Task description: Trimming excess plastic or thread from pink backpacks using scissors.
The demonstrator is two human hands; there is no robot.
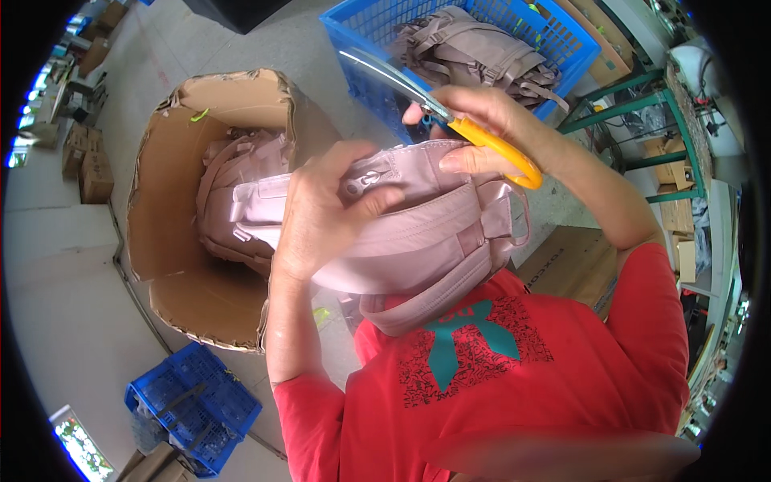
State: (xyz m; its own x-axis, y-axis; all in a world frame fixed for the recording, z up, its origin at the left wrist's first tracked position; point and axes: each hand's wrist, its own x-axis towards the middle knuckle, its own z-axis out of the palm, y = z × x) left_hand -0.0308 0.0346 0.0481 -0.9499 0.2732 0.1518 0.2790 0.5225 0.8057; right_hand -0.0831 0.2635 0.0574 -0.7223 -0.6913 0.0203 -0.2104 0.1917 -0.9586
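Note:
A pale pink backpack (418,241) is held up in front of my red shirt, its padded straps and top loop turned to the right. My left hand (317,213) grips its upper edge, thumb and fingers around a round zipper-pull area. My right hand (502,120) is closed round a pair of scissors (502,153) with yellow handles, while its thumb presses on the backpack's top edge. The scissors' metal blades point up and to the left, away from the fabric. Part of the right fingers is hidden behind the handle.
On the left stands a tall open cardboard box (209,309) with more pink backpacks (241,177) inside. A blue crate (353,48) at the upper right holds several similar bags (482,56). Blue crates (193,410) sit at the lower left, and a green metal frame (683,128) at the right.

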